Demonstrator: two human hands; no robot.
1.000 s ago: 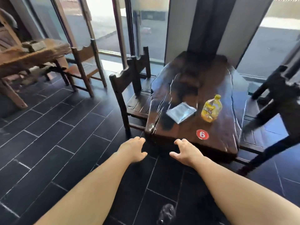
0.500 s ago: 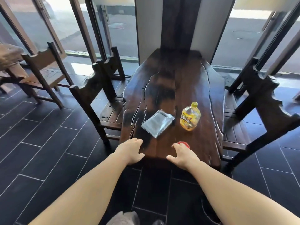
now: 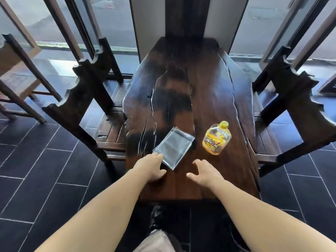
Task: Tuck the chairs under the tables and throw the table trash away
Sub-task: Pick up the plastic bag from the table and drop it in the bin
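Note:
A long dark wooden table (image 3: 205, 91) runs away from me. On its near half lie a clear plastic wrapper (image 3: 173, 147) and a yellow plastic bottle (image 3: 216, 140) tipped on its side. My left hand (image 3: 151, 167) hovers over the table with its fingertips at the wrapper's near left corner, holding nothing. My right hand (image 3: 204, 172) is spread open above the table, just below the bottle and right of the wrapper. A dark wooden chair (image 3: 85, 104) stands at the table's left side, another dark chair (image 3: 298, 110) at its right, both seats partly under the tabletop.
A lighter wooden chair (image 3: 20, 79) stands at the far left. Glass doors and a dark pillar (image 3: 183, 15) close off the far end. The floor is dark tile (image 3: 45, 179). My shoe (image 3: 157, 215) shows below the table's near edge.
I have stepped closer to the table's near end and both hands have moved forward over the tabletop; the left hand now reaches the wrapper's corner. The red number sticker is now hidden under my right hand.

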